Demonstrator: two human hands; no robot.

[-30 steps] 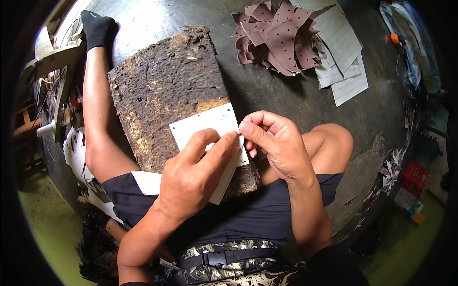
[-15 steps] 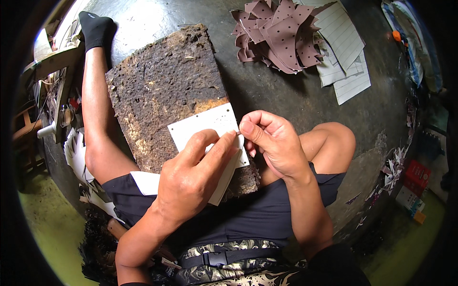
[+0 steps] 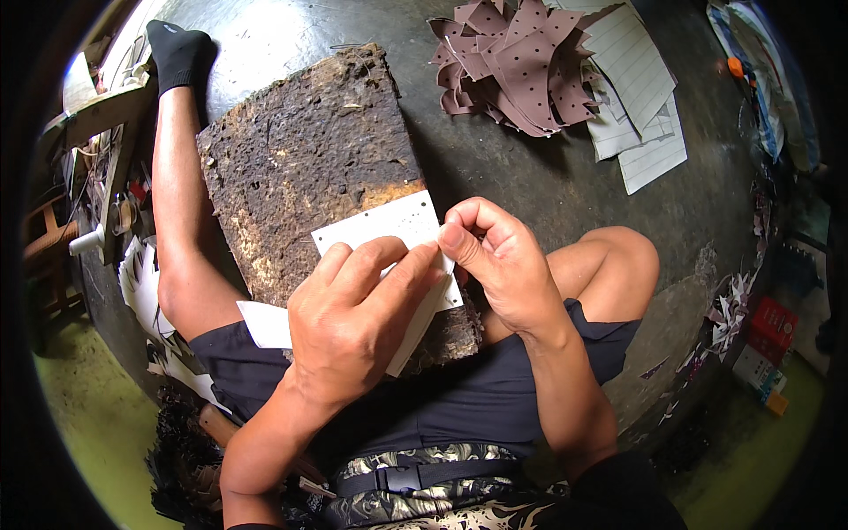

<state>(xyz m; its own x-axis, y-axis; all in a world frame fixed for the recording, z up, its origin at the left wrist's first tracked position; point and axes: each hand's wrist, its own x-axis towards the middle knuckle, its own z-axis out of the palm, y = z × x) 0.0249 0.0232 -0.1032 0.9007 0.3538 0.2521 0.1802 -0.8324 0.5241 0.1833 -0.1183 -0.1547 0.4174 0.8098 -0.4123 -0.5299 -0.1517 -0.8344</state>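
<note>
A white sheet with small dark holes (image 3: 375, 223) lies on the near right part of a rough, dark wooden block (image 3: 296, 163). Above it, my left hand (image 3: 340, 309) is closed, its bent fingers gripping a white folded piece (image 3: 412, 340) whose end hangs below the fingers. Another white pointed end (image 3: 265, 324) sticks out left of this hand, over my thigh; whether it joins the same piece is hidden. Thumb and forefinger of my right hand (image 3: 503, 261) pinch the white piece's edge beside the left fingertips.
Brown perforated pieces (image 3: 521, 66) are heaped beyond the block, next to several white lined sheets (image 3: 632, 84). White scraps (image 3: 141, 283) lie by my left leg, and shredded scraps (image 3: 731, 309) at the right. A red box (image 3: 771, 329) stands far right.
My left hand has shifted slightly, its fingers bunching more. The white pointed end by my thigh has moved a little up and left. The right hand stays pinched at the edge.
</note>
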